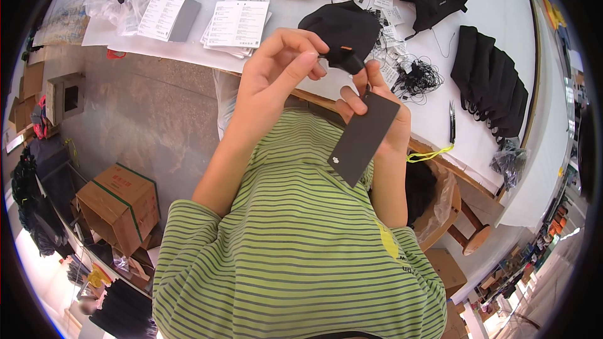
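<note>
A black fabric item [344, 24] with a small orange tab lies at the table's near edge, its narrow end raised between my hands. My left hand [276, 66] is closed, thumb and fingertips pinched at the left side of that end; whether a thin cord is also in the pinch cannot be made out. My right hand [392, 116] is closed too, its fingers at the item's right end and on the top of a black hang tag [364, 139]. The tag hangs tilted in front of my striped shirt.
Two stacks of white printed cards [237, 23] stand at the back left. Tangled black cords [419, 80] and white labels [391, 15] lie right of the item. Farther right are snips [452, 122] on a yellow cord and a row of black fabric pieces [487, 78].
</note>
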A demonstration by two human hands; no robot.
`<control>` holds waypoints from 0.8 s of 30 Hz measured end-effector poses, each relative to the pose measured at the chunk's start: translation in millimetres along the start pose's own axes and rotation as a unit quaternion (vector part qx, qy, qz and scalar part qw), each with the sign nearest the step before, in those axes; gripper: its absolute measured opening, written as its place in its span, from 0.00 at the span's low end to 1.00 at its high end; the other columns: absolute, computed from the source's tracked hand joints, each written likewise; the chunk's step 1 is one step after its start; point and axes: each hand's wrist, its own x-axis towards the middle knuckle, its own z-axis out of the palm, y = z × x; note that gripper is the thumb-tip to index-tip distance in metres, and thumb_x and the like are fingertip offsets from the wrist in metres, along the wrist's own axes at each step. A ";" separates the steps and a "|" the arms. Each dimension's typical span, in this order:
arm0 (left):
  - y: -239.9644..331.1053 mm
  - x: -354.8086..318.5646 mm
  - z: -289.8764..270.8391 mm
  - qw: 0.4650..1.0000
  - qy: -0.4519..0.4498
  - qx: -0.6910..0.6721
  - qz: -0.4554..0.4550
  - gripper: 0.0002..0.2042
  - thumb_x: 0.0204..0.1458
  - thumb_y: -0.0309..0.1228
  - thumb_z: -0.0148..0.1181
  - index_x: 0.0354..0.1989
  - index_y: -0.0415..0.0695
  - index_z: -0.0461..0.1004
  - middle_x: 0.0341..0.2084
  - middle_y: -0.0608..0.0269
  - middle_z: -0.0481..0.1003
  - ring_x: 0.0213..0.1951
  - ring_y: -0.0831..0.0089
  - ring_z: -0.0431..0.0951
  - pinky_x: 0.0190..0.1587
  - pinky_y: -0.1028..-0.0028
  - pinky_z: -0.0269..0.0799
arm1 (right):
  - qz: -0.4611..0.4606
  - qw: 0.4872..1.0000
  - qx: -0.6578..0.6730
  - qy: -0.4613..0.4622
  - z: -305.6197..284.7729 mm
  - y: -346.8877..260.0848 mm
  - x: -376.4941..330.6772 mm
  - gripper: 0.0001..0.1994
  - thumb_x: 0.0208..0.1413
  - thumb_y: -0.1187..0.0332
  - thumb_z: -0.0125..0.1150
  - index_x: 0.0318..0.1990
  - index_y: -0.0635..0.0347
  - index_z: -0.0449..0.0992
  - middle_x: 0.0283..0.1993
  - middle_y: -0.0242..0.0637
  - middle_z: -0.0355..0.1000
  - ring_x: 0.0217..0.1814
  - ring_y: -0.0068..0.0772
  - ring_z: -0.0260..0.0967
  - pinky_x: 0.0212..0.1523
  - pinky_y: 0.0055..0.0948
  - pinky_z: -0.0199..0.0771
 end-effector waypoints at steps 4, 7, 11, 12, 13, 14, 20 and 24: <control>2.8 0.1 4.4 0.999 -0.028 -0.024 0.013 0.05 0.59 0.28 0.52 0.37 0.40 0.70 0.40 0.58 0.75 0.36 0.79 0.73 0.42 0.77 0.69 | -0.006 0.997 0.054 -0.062 3.7 -1.9 3.7 0.21 0.59 0.72 0.46 0.60 0.49 0.68 0.60 0.29 0.68 0.36 0.26 0.59 0.38 0.23 0.55; 4.7 1.6 6.1 0.999 -0.029 -0.012 0.034 0.05 0.59 0.28 0.52 0.36 0.40 0.69 0.41 0.57 0.75 0.36 0.79 0.73 0.41 0.77 0.69 | 0.000 0.995 0.071 -0.069 8.4 -5.5 3.7 0.21 0.58 0.72 0.46 0.60 0.49 0.68 0.59 0.29 0.68 0.36 0.26 0.59 0.38 0.23 0.55; 7.3 3.2 9.5 0.998 -0.039 -0.024 0.038 0.05 0.59 0.29 0.52 0.36 0.41 0.69 0.43 0.55 0.76 0.36 0.79 0.73 0.41 0.77 0.69 | 0.003 0.994 0.083 -0.066 7.6 -6.3 2.8 0.21 0.58 0.72 0.46 0.60 0.49 0.68 0.60 0.30 0.68 0.36 0.26 0.58 0.37 0.22 0.55; 8.1 3.4 10.5 0.998 -0.045 -0.022 0.040 0.05 0.59 0.29 0.52 0.36 0.41 0.68 0.43 0.54 0.76 0.36 0.79 0.73 0.42 0.77 0.69 | 0.001 0.995 0.081 -0.061 8.4 -6.3 2.3 0.21 0.58 0.72 0.46 0.60 0.49 0.68 0.60 0.30 0.67 0.36 0.26 0.58 0.37 0.22 0.55; 9.1 3.6 11.2 0.998 -0.052 -0.020 0.042 0.05 0.59 0.29 0.52 0.37 0.41 0.68 0.43 0.53 0.76 0.36 0.79 0.73 0.42 0.77 0.68 | -0.002 0.995 0.080 -0.055 9.4 -5.9 2.0 0.21 0.58 0.72 0.46 0.60 0.49 0.68 0.61 0.31 0.67 0.35 0.26 0.58 0.37 0.22 0.56; 10.3 3.4 12.3 0.998 -0.053 -0.020 0.042 0.05 0.59 0.29 0.52 0.37 0.41 0.68 0.43 0.53 0.76 0.36 0.79 0.73 0.42 0.77 0.68 | -0.003 0.995 0.079 -0.055 10.9 -5.5 1.7 0.21 0.58 0.72 0.46 0.60 0.49 0.68 0.61 0.31 0.67 0.35 0.26 0.58 0.37 0.22 0.56; 14.7 1.0 14.8 0.996 -0.054 -0.050 0.043 0.05 0.59 0.29 0.51 0.37 0.41 0.67 0.43 0.50 0.75 0.37 0.78 0.73 0.43 0.77 0.68 | -0.019 0.997 0.058 -0.048 12.9 -6.6 -0.3 0.21 0.58 0.73 0.46 0.60 0.50 0.68 0.61 0.33 0.66 0.36 0.28 0.59 0.38 0.24 0.57; 16.7 0.6 14.2 0.997 -0.057 -0.042 0.039 0.05 0.59 0.29 0.51 0.37 0.41 0.67 0.43 0.49 0.76 0.37 0.79 0.73 0.43 0.77 0.68 | -0.045 0.999 0.018 -0.020 12.3 -10.2 -3.7 0.22 0.57 0.74 0.46 0.60 0.51 0.67 0.61 0.34 0.66 0.36 0.29 0.60 0.40 0.25 0.59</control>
